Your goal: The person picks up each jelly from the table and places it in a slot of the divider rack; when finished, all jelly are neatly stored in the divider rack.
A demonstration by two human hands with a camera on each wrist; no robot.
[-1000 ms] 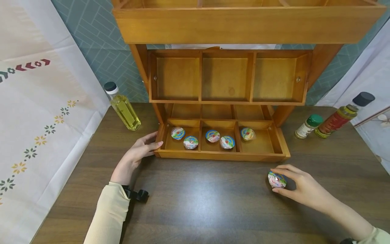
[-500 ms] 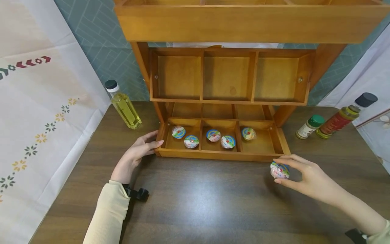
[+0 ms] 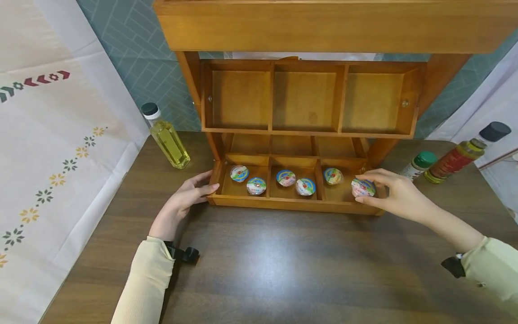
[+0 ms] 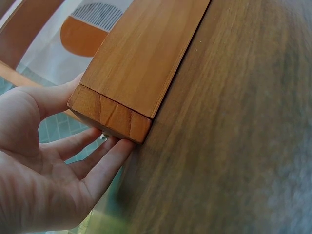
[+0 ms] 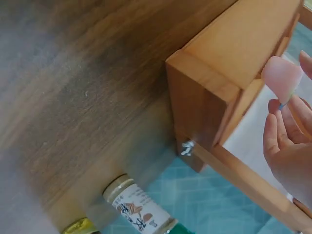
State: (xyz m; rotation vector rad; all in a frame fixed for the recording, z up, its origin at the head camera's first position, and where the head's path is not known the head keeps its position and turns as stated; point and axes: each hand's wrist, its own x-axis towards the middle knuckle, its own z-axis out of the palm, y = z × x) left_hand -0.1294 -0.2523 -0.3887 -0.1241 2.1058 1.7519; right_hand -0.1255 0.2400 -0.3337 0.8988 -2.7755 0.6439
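Note:
My right hand (image 3: 398, 194) pinches a small jelly cup (image 3: 363, 188) between thumb and fingers, over the right compartment of the wooden rack's bottom tray (image 3: 283, 203). The right wrist view shows the cup's pale pink body (image 5: 281, 78) held above the tray's edge. Another jelly cup (image 3: 333, 176) lies in that same compartment. Two jelly cups sit in the middle compartment, one of them at the front (image 3: 305, 186), and two in the left one, including a rear cup (image 3: 239, 173). My left hand (image 3: 186, 198) grips the tray's left end (image 4: 109, 114), thumb on one side, fingers on the other.
Above the bottom tray are a middle tier (image 3: 305, 101) with three compartments and an overhanging top tier (image 3: 323, 27). An oil bottle (image 3: 169, 141) stands left of the rack. A green-capped seasoning jar (image 3: 421, 163) and a red-labelled bottle (image 3: 457, 157) stand right, near my right hand.
My right hand has lifted the jelly cup from the table and carried it forward over the tray's right compartment. The left hand keeps its grip on the tray. The head view has shifted slightly.

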